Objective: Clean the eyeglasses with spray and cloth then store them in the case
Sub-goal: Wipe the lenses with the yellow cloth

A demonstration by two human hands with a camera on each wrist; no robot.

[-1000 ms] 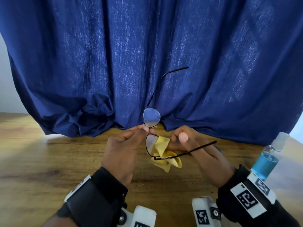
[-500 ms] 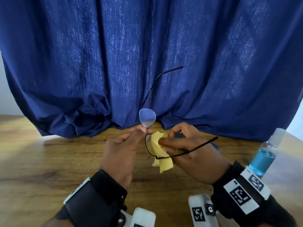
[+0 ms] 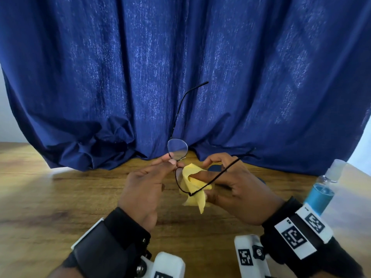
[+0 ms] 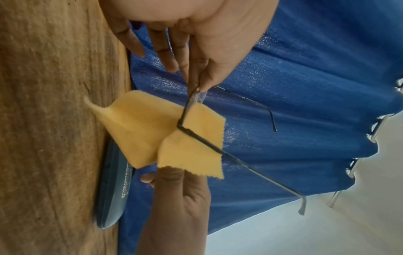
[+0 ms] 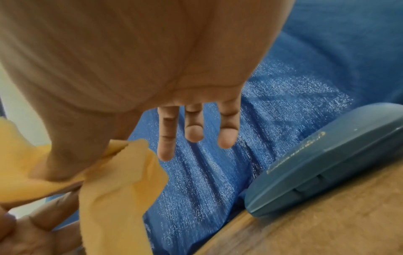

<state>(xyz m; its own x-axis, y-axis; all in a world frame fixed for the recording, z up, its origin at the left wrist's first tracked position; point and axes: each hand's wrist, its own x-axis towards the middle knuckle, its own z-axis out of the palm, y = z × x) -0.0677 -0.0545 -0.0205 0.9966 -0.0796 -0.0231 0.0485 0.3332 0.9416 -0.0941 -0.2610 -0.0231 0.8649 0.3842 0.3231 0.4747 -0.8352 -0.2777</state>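
Thin black-framed eyeglasses [image 3: 177, 149] are held upright above the wooden table, one lens above the other, temples unfolded. My left hand [image 3: 148, 183] pinches the frame at the bridge between thumb and forefinger [image 4: 197, 81]. My right hand [image 3: 230, 185] pinches the yellow cloth [image 3: 193, 184] over the lower lens, thumb on the near side, the other fingers spread. In the left wrist view the cloth [image 4: 165, 134] folds over both sides of that lens. A closed dark blue case [image 5: 327, 155] lies on the table behind my right hand. The spray bottle [image 3: 323, 191] of blue liquid stands at the right.
A dark blue curtain [image 3: 180, 77] hangs behind and bunches onto the back of the table [image 3: 60, 197]. The case [image 4: 113, 186] lies flat against the curtain's foot. Both wrists carry black straps with white camera mounts.
My right thumb has slid across the cloth on the lower lens, and the cloth has bunched differently. The left hand's pinch on the bridge has stayed the same.
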